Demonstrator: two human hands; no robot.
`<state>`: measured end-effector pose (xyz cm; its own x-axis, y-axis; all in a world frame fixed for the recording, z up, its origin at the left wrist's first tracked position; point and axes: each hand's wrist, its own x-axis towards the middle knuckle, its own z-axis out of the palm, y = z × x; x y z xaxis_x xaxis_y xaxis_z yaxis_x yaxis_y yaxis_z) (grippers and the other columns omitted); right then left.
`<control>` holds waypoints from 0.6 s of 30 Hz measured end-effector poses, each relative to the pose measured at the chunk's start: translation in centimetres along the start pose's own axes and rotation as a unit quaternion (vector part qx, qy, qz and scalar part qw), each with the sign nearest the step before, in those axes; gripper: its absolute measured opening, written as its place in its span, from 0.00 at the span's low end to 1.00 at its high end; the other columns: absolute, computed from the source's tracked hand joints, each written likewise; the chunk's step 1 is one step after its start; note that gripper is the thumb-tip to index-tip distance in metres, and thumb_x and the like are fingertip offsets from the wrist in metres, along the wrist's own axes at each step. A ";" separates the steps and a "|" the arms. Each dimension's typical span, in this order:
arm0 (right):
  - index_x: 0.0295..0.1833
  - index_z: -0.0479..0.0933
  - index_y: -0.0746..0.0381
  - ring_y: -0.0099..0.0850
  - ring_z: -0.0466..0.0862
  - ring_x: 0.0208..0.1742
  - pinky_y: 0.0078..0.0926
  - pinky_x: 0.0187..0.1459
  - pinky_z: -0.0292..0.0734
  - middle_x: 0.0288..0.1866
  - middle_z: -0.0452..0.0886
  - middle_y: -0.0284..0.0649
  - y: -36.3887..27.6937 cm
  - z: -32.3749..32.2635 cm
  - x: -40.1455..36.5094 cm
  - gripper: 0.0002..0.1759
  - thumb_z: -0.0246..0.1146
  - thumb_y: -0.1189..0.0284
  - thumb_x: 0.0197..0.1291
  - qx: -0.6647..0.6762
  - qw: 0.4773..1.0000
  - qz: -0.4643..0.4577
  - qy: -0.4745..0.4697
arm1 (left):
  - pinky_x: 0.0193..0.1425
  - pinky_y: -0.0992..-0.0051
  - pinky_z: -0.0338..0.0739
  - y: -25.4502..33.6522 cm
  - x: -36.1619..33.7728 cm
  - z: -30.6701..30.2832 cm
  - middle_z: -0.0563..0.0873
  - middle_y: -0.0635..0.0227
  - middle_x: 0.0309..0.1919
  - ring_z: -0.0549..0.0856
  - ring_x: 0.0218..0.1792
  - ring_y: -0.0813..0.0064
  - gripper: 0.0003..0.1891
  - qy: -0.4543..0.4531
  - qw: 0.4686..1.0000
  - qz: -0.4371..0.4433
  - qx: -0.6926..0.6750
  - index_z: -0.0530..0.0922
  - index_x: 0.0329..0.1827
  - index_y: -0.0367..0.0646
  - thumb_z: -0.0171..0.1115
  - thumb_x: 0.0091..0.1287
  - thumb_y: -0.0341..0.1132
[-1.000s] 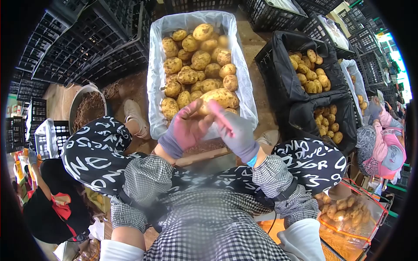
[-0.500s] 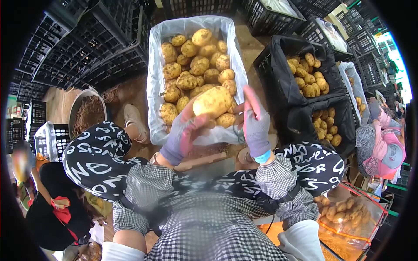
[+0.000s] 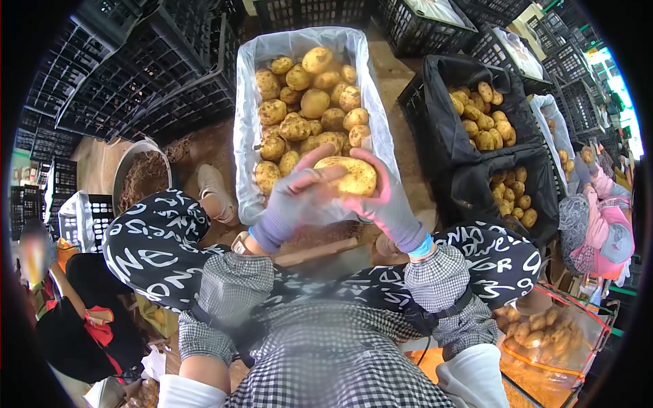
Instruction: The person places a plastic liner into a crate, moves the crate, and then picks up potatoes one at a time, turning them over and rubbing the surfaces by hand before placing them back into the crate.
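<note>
A large yellow potato [image 3: 348,174] is held between both my gloved hands, over the near end of a crate lined with clear plastic [image 3: 246,115]. My left hand [image 3: 294,204] in a grey and pink glove lays its fingers across the potato's left side. My right hand [image 3: 386,200] cups it from the right and underneath. The crate is full of several dirty potatoes [image 3: 306,102].
Black crates with potatoes [image 3: 481,122] [image 3: 511,196] stand at the right, stacked empty black crates [image 3: 136,75] at the left. A metal basin of dirt [image 3: 139,178] sits left. An orange mesh bag of potatoes [image 3: 544,336] lies lower right. Other people work at both edges.
My right hand came in from open beside the potato and closed under it. The potato dropped slightly and now sits between both hands.
</note>
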<state>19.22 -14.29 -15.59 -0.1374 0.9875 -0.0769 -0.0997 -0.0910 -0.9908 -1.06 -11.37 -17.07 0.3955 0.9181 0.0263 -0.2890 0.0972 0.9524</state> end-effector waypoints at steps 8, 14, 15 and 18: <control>0.62 0.73 0.67 0.37 0.82 0.47 0.32 0.44 0.82 0.52 0.82 0.47 -3.4 -12.4 -1.5 0.24 0.66 0.64 0.66 0.508 0.792 -0.162 0.297 | 0.47 0.76 0.81 0.2 4.0 -7.6 0.86 0.59 0.52 0.86 0.50 0.76 0.24 0.142 0.929 -0.120 0.319 0.77 0.66 0.40 0.65 0.68 0.37; 0.61 0.76 0.69 0.32 0.84 0.43 0.28 0.40 0.82 0.55 0.84 0.49 -2.2 -17.3 -3.5 0.18 0.60 0.70 0.71 0.465 0.815 -0.176 0.296 | 0.58 0.58 0.79 -6.5 6.0 -4.6 0.83 0.49 0.52 0.83 0.54 0.48 0.27 -0.004 0.738 -0.139 0.660 0.75 0.65 0.41 0.64 0.61 0.35; 0.60 0.77 0.68 0.31 0.84 0.43 0.27 0.40 0.82 0.56 0.84 0.47 -2.8 -15.3 -3.0 0.16 0.60 0.72 0.71 0.470 0.816 -0.146 0.302 | 0.58 0.58 0.79 -8.2 6.6 -4.9 0.83 0.49 0.52 0.83 0.54 0.48 0.26 -0.011 0.732 -0.140 0.667 0.75 0.64 0.41 0.64 0.60 0.34; 0.64 0.76 0.64 0.29 0.85 0.43 0.24 0.39 0.81 0.54 0.85 0.43 -2.9 -12.7 -2.0 0.19 0.60 0.71 0.71 0.404 0.854 -0.088 0.317 | 0.50 0.63 0.81 -13.1 8.9 -6.7 0.84 0.54 0.47 0.86 0.48 0.57 0.38 -0.040 0.699 -0.178 0.691 0.70 0.73 0.48 0.69 0.55 0.33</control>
<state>32.33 -14.38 -13.97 0.4854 0.8427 -0.2330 -0.7461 0.2603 -0.6129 0.39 -1.89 -31.33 0.2909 0.9007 -0.3226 0.9374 -0.2008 0.2846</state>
